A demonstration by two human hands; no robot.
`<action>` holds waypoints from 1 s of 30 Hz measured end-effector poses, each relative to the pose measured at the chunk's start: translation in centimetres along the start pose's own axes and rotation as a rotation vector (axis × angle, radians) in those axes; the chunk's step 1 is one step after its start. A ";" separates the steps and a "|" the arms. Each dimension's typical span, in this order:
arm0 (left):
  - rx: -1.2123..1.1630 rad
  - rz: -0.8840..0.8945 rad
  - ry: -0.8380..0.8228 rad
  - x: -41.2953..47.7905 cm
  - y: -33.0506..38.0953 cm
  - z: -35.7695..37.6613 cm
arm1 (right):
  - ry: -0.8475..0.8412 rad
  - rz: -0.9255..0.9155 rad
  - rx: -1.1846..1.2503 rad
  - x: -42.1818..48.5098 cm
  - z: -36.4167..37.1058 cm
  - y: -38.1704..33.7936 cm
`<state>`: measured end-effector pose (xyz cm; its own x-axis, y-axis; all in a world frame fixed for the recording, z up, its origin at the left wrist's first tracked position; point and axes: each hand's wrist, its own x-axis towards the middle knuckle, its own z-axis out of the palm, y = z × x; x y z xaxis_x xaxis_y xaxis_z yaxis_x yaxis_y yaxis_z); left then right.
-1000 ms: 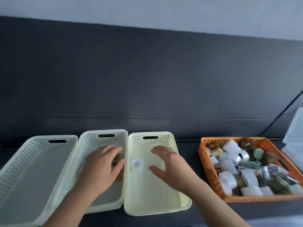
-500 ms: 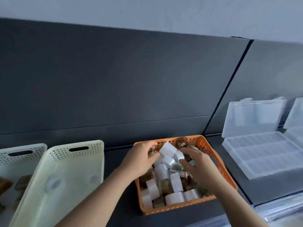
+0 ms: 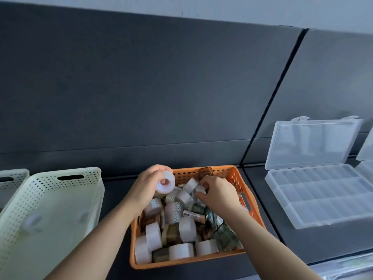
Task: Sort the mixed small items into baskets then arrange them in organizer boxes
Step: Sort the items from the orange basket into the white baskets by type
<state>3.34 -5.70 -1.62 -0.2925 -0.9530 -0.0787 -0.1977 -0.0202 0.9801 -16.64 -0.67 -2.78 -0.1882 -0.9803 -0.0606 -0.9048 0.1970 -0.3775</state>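
Note:
An orange basket [image 3: 232, 174] in the middle holds several white tape rolls, brown rolls and other small items. My left hand [image 3: 145, 184] grips a white tape roll [image 3: 166, 182] lifted above the basket's far left corner. My right hand [image 3: 219, 194] reaches into the far part of the basket, its fingers curled around small items there; exactly what it pinches is hidden. A pale yellow basket [image 3: 60, 190] stands to the left with two white rolls [image 3: 31, 221] blurred inside.
Another white basket [image 3: 14, 176] shows at the far left edge. A clear organizer box [image 3: 323, 199] lies open on the right with its lid [image 3: 308, 144] upright against the dark wall; a second box [image 3: 366, 170] sits at the right edge.
My view swung right from the pale baskets to the orange basket. Both hands moved into it, and my left hand has lifted a white tape roll.

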 end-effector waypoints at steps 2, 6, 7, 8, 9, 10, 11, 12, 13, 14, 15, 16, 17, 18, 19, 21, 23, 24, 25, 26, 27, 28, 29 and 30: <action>0.050 0.007 -0.016 0.1 0.0 -0.1 | -0.004 0.013 0.024 0.2 0.0 0.0; 0.566 0.098 -0.099 1.3 -0.5 0.4 | 0.011 0.024 0.222 -0.5 -0.5 0.8; 0.704 0.139 -0.145 1.7 -0.5 0.6 | 0.021 0.030 0.310 -0.7 -0.7 1.2; 0.824 0.176 -0.196 1.9 -0.3 0.8 | 0.033 0.034 0.398 -0.9 -1.0 1.6; 0.917 0.198 -0.249 2.1 -0.1 1.0 | 0.045 0.036 0.462 -1.0 -1.3 2.1; 0.990 0.210 -0.300 2.3 0.1 1.3 | 0.058 0.032 0.494 -1.1 -1.7 2.5; 1.050 0.224 -0.340 2.5 0.2 1.5 | 0.069 0.022 0.495 -1.1 -2.0 3.0; 1.103 0.244 -0.367 2.6 0.3 1.8 | 0.075 0.009 0.500 -1.1 -2.3 3.4; 1.140 0.270 -0.381 2.8 0.4 2.1 | 0.073 -0.002 0.509 -1.1 -2.6 3.6; 1.162 0.292 -0.385 3.0 0.4 2.2 | 0.065 -0.008 0.528 -1.0 -2.8 3.8; 1.172 0.308 -0.380 3.1 0.4 2.4 | 0.053 -0.011 0.535 -1.1 -2.9 3.8; 1.181 0.319 -0.376 3.2 0.3 2.4 | 0.039 -0.014 0.539 -1.2 -2.9 3.8; 1.197 0.332 -0.373 3.2 0.2 2.5 | 0.026 -0.021 0.534 -1.2 -2.9 3.8; 1.216 0.344 -0.372 3.2 0.1 2.6 | 0.013 -0.030 0.546 -1.3 -2.7 3.7; 1.230 0.356 -0.370 3.1 0.0 2.6 | 0.000 -0.034 0.560 -1.3 -2.4 3.7; 1.223 0.371 -0.339 2.6 -0.1 2.4 | -0.038 -0.020 0.620 -1.6 -2.1 3.2; 1.153 0.385 -0.248 1.6 0.0 1.7 | -0.009 -0.044 0.538 -1.6 -1.8 2.7; 1.088 0.391 -0.184 0.9 0.1 1.1 | 0.019 -0.075 0.472 -1.5 -1.8 2.5; 1.016 0.393 -0.118 0.1 0.4 0.5 | 0.049 -0.116 0.429 -1.4 -1.8 2.2; 0.956 0.391 -0.055 -0.8 0.8 -0.2 | 0.077 -0.157 0.407 -1.3 -1.8 1.6; 0.917 0.387 0.009 -1.7 1.1 -1.1 | 0.104 -0.197 0.396 -1.2 -1.8 0.9; 0.896 0.380 0.075 -2.6 1.4 -2.1 | 0.132 -0.238 0.400 -1.2 -1.9 0.0; 0.889 0.369 0.143 -3.7 1.5 -3.4 | 0.158 -0.276 0.416 -1.3 -1.8 -1.2; 0.883 0.354 0.213 -4.7 1.6 -4.8 | 0.176 -0.317 0.440 -1.5 -1.6 -2.5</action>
<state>8.95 -2.68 1.17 -0.3121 -0.8966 0.3142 -0.7864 0.4294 0.4441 -14.74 0.32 -0.23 -0.0286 -0.9655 0.2590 -0.6905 -0.1683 -0.7035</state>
